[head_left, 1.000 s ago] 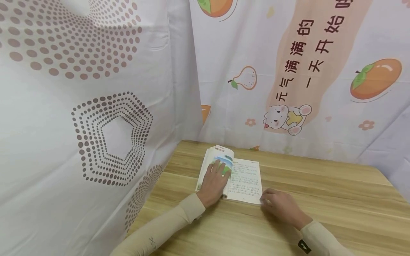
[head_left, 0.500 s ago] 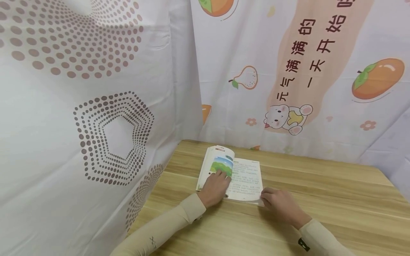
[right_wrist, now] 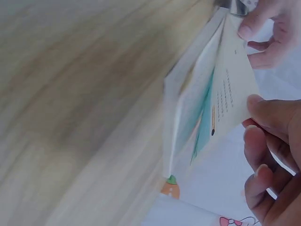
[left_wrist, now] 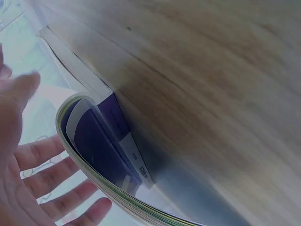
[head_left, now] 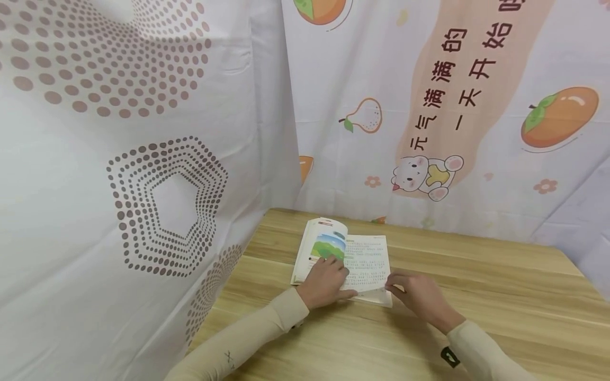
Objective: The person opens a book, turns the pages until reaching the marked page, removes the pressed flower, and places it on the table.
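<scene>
An open book (head_left: 329, 228) lies on the wooden table, its left page carrying a green and blue picture. At its lower right corner my right hand (head_left: 419, 297) pinches a text-covered page (head_left: 367, 270) between thumb and fingers. The right wrist view shows that page (right_wrist: 230, 89) lifted off the leaves beneath. My left hand (head_left: 324, 283) rests on the left page, its thumb reaching across to the lower edge of the right side. In the left wrist view its fingers (left_wrist: 47, 181) lie extended against the book's curled left half (left_wrist: 94, 155).
The wooden table (head_left: 476, 286) spreads to the right and in front of the book. A dotted white cloth (head_left: 167, 296) hangs on the left, close to the left arm. Behind the table hangs a printed cloth (head_left: 333, 174) with fruit and lettering.
The right hand has raised the page's lower right corner, baring a leaf below. My left hand has slid down the left page, and its thumb now stretches to the right.
</scene>
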A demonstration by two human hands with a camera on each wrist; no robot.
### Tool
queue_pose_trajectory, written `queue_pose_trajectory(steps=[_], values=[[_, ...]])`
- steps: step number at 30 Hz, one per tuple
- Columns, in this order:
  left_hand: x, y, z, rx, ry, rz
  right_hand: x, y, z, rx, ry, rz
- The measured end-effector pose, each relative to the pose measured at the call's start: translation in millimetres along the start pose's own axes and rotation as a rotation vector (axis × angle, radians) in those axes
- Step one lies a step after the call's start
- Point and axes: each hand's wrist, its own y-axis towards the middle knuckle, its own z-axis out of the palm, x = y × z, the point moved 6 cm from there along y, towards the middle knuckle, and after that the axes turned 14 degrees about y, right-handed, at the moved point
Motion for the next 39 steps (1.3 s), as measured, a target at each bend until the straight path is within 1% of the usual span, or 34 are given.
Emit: queue_pose_trajectory(steps=[2, 4, 7, 15, 20, 22, 24, 26, 28, 32, 35, 38, 39], values=[[-1.4, 0.7, 1.1, 0.021, 0.005, -0.009, 3, 2.2, -2, -0.025, 0.0, -0.024], [-2.7, 1.4, 2.0, 0.029, 0.019, -0.016, 6, 4.4, -5, -0.052, 0.003, -0.052], [-4.1, 1.8, 2.2, 0.022, 0.05, -0.024, 10, 8.8, -8, -0.084, 0.011, -0.088], [-7.9, 3.2, 5.5, 0.005, 0.107, -0.049, 22, 19.2, -14, -0.141, 0.005, -0.17], [-8.8, 3.6, 6.5, -0.033, 0.116, -0.079, 23, 19.2, -22, -0.203, 0.095, -0.201], [-7.6, 3.5, 6.0, -0.059, 0.112, -0.099, 21, 17.8, -24, -0.214, 0.116, -0.19], [-5.7, 3.4, 5.0, -0.092, 0.101, -0.119, 18, 14.8, -25, -0.207, 0.106, -0.163], [-2.6, 2.7, 4.1, -0.115, 0.103, -0.135, 13, 10.8, -23, -0.182, 0.081, -0.124], [0.6, 1.7, 3.6, -0.129, 0.1, -0.151, 8, 5.1, -18, -0.136, 0.055, -0.079], [6.0, -0.5, 3.6, -0.131, 0.109, -0.168, -5, -9.0, -3, 0.004, -0.02, 0.028], [9.3, -1.1, 2.5, -0.134, 0.105, -0.171, -13, -18.6, 11, 0.128, -0.03, 0.103], [12.1, -0.6, 0.8, -0.137, 0.111, -0.167, -18, -25.3, 20, 0.2, -0.016, 0.167], [13.0, -0.5, 0.7, -0.124, 0.117, -0.165, -19, -26.4, 22, 0.212, -0.011, 0.179]])
